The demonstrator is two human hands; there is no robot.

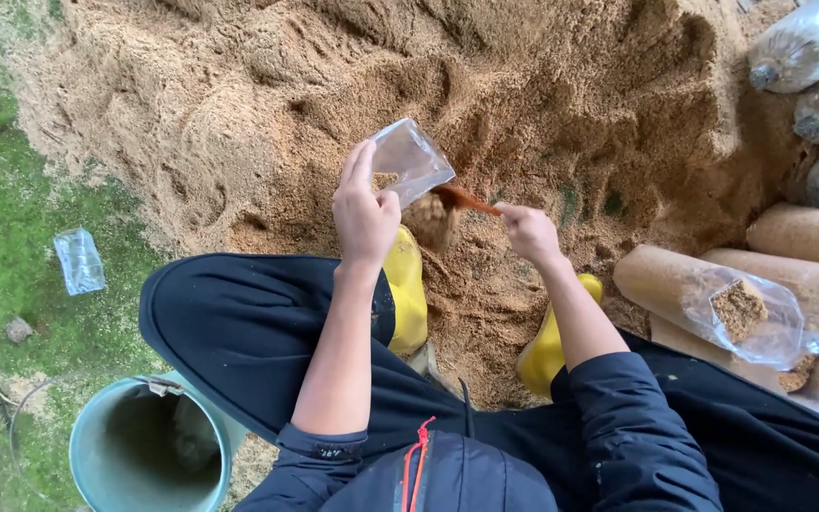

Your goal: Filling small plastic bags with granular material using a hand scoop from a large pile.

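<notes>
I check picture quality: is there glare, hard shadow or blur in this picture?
Head view: soft, even daylight, no hard shadows; slight glare on the clear bag in the left hand; the right hand and scoop look a little soft; edges bend slightly.

This was an outdoor work spot, likely a farm yard. A big heap of sawdust lay straight on the ground beside mossy grass. Packed sawdust bags (cylinders in clear plastic) were stacked at its edge, and the person wore yellow rubber boots.
</notes>
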